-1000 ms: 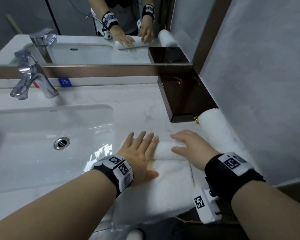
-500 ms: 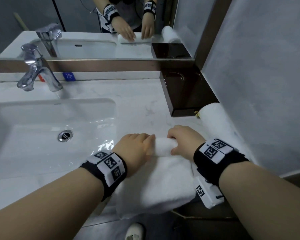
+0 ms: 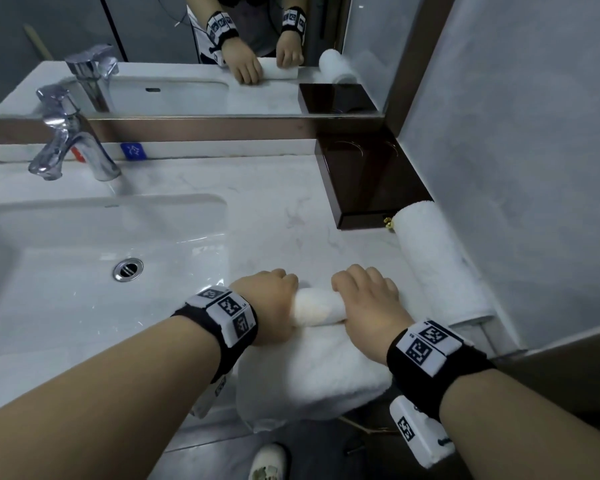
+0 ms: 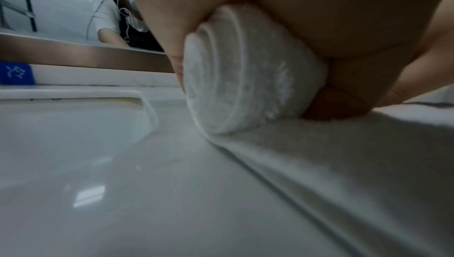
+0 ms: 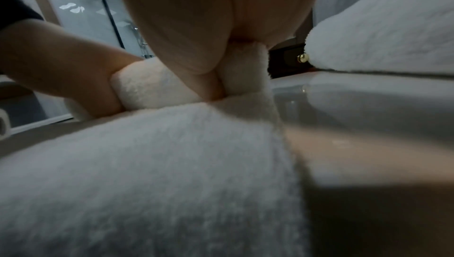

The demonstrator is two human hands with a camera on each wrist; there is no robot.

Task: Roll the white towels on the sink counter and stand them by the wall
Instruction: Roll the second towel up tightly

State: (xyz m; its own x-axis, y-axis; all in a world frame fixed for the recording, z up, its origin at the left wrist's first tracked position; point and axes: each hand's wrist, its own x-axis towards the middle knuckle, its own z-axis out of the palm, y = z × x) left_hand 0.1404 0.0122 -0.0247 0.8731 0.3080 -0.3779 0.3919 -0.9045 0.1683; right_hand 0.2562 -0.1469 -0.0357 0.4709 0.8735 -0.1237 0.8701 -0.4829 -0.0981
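Both hands, left (image 3: 269, 299) and right (image 3: 368, 299), curled tight round the half-rolled towel (image 3: 317, 306) on the worktop (image 3: 264, 209); best rolled evenly toward the body, ends kept flush, layers snug

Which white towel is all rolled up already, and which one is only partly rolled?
The finished towel roll beside the grey wall is all rolled. The towel under both hands is only partly rolled; its flat part reaches the counter's front edge.

- I count two white towels – one half-rolled towel (image 3: 317, 308) under the hands, one finished roll (image 3: 433, 258) by the wall.
- Two hands: left hand (image 3: 269, 306), right hand (image 3: 369, 299).
- One faucet (image 3: 68, 140).
- One sink basin (image 3: 84, 271).
- One dark box (image 3: 371, 178).
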